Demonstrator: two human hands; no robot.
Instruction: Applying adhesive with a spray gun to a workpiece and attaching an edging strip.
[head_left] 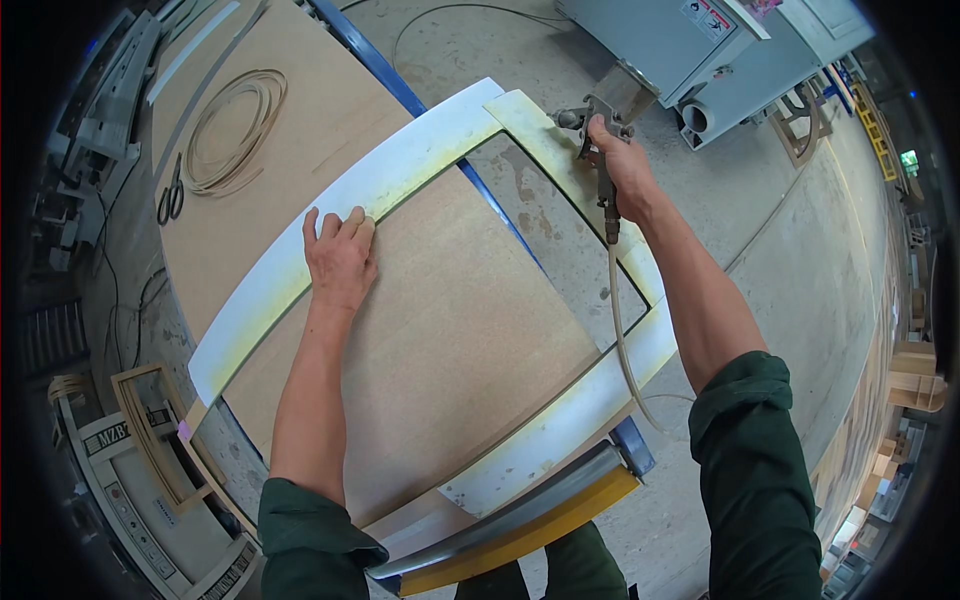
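A large frame with curved sides (262, 265), white with yellowish edges, lies across a brown board. My left hand (342, 255) grips its far-left side, fingers bent over the white face and thumb at the inner edge. My right hand (625, 175) is wrapped round the handle of a metal spray gun (600, 112), held above the frame's right-hand crosspiece (550, 150). The gun's cup (625, 92) sits at its far side. A pale air hose (622, 350) hangs from the handle's bottom and passes over the near right corner. Spray mist cannot be made out.
The brown board (330, 110) rests on blue metal supports (370, 52). Scissors (171, 192) and a coil of thin strip (232, 135) lie on it. A grey machine cabinet (650, 45) stands at the far right. At the near left are a wooden frame (150, 440) and a pale machine (130, 520).
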